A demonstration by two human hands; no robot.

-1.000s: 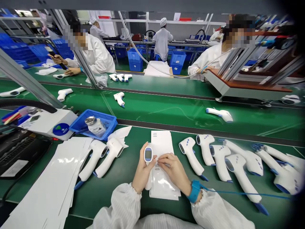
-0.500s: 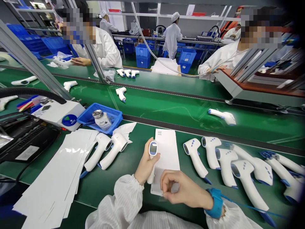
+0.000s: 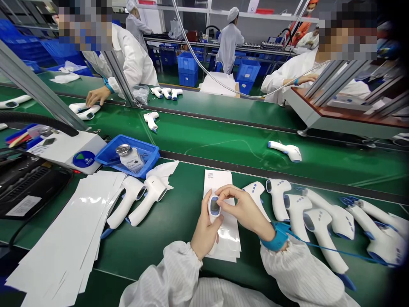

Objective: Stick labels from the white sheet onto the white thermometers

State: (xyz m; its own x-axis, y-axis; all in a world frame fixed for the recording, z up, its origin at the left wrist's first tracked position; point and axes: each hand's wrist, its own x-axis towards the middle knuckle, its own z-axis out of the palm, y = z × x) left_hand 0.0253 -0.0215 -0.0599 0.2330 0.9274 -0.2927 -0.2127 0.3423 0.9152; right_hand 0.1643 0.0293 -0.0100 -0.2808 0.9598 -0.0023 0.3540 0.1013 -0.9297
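Head view: lowest, white striped fabric sleeves (image 3: 287, 273), with a blue band (image 3: 277, 238) round the right wrist. Holding in the left hand (image 3: 205, 233), with a full wraparound grip, a white pistol-shaped plastic device (image 3: 213, 218) with a dark grey screen (image 3: 215, 207) in its oval head; now over the long narrow white paper sheets (image 3: 230, 234) on the green desk (image 3: 185, 209), rather than at their left edge as half a second ago. Touching the screen with bent thumb and forefinger of the right hand (image 3: 245, 208), raised since then from the lower end of the sheets; grip narrow, but whether closed on anything, impossible to make out. Now covering, with the same hand, part of the nearest white device with blue buttons (image 3: 254, 190) in the group to the right. At left, unchanged: wide white paper sheets (image 3: 64, 243) and two white pistol-shaped devices (image 3: 148, 201) side by side. Further off, also unchanged: a blue rectangular plastic tray (image 3: 152, 161) containing a white bottle with a metal cap (image 3: 132, 160). Beyond, on a glossy green strip (image 3: 207, 140): at two white devices (image 3: 89, 113) there, a co-worker's hand (image 3: 97, 95), previously back over the far side.
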